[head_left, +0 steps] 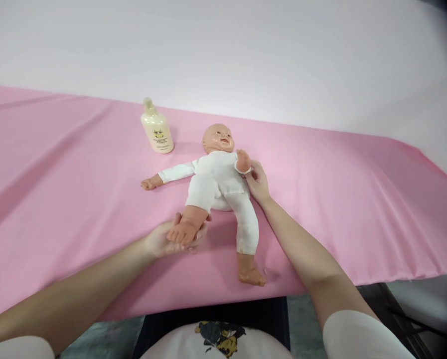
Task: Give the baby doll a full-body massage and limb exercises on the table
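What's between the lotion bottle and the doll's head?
Nothing: the head view shows only bare pink cloth between the bottle and the doll's head.

Bare pink cloth [339, 199] lies open all round the doll [219, 184]; only the bottle [156, 128] stands near its head.
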The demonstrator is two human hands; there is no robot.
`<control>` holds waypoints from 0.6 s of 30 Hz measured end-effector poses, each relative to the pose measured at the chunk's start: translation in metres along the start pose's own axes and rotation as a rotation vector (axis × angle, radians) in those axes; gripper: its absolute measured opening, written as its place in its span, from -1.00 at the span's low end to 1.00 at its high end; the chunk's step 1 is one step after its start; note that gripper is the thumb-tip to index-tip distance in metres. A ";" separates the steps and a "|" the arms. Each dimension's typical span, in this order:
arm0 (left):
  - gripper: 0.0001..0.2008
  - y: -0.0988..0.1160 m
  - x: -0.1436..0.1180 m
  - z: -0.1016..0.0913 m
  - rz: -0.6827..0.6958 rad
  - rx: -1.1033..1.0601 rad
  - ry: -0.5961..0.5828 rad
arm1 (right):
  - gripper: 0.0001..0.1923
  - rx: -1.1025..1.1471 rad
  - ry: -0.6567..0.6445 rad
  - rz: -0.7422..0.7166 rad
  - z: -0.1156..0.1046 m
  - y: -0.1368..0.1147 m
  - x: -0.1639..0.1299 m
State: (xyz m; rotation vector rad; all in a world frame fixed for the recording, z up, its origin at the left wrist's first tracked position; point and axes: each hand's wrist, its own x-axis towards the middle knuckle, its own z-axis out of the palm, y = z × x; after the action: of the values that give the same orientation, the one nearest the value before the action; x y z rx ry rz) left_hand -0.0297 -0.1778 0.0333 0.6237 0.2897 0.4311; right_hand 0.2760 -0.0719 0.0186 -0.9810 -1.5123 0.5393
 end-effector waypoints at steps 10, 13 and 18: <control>-0.66 0.001 0.009 0.011 0.060 -0.082 0.171 | -0.64 -0.151 -0.131 -0.190 -0.002 0.004 0.000; -0.64 -0.002 0.010 0.005 0.062 -0.087 0.110 | -0.64 -0.162 -0.133 -0.183 -0.002 0.006 0.000; -0.52 -0.008 0.007 0.002 0.009 -0.090 -0.104 | -0.68 -0.105 -0.109 -0.124 -0.002 0.003 0.000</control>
State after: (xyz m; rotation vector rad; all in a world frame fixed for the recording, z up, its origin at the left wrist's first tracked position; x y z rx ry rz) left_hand -0.0205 -0.1810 0.0290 0.5578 0.1679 0.4162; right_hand 0.2786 -0.0708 0.0167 -0.9434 -1.7009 0.4335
